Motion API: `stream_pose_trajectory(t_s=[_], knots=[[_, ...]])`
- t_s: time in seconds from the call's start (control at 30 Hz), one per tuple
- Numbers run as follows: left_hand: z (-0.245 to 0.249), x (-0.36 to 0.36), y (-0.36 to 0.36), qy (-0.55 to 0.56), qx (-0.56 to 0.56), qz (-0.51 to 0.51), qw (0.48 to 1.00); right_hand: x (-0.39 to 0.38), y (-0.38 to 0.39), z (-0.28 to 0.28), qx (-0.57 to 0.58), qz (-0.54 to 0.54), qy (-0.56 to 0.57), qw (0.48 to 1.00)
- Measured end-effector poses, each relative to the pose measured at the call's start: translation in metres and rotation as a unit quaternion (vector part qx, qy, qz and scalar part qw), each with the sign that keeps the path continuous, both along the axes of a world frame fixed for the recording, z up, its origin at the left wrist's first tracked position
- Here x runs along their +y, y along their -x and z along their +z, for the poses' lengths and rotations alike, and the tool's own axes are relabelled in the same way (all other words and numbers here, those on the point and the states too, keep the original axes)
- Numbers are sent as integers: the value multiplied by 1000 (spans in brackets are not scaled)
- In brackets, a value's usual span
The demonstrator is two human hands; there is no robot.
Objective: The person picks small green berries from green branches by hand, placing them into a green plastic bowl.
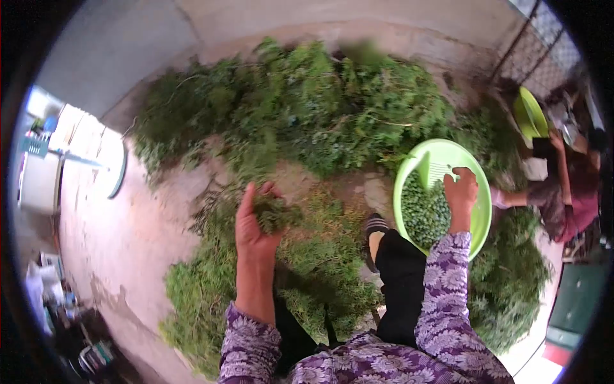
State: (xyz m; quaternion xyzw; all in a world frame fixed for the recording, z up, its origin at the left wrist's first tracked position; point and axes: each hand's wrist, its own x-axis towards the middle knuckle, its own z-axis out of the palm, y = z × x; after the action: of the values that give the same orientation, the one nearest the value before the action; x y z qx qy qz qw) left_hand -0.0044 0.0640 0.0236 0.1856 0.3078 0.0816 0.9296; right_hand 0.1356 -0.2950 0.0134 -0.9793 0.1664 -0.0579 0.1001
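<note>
My left hand [258, 221] is closed round a green leafy sprig [274, 214], above the cut greenery on the floor. Over the right part of a light green basin [483, 224] is my right hand [462, 187], its fingers bent together near the ridged panel; whatever they hold is too small to make out. Small green berries [422, 214] lie in the left part of the basin. A large heap of leafy branches [307, 109] stretches along the wall.
A second pile of greenery [326, 269] lies around my legs. At the right sits another person [563, 185] beside a yellow-green basin [529, 115]. A white table [96, 150] stands at the left, and a mesh fence [537, 48] at the upper right.
</note>
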Motion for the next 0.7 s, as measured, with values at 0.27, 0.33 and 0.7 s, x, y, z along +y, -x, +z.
stream_pose_trajectory(t_s=[0.27, 0.33, 0.7], knots=[[-9, 0, -3, 30, -25, -17, 999, 120, 23, 26, 193, 189, -632, 727], [-8, -4, -4, 32, -11, -16, 999, 146, 38, 31, 282, 196, -711, 614], [-13, -15, -7, 31, 16, -19, 999, 189, 77, 31, 189, 404, -508, 737]])
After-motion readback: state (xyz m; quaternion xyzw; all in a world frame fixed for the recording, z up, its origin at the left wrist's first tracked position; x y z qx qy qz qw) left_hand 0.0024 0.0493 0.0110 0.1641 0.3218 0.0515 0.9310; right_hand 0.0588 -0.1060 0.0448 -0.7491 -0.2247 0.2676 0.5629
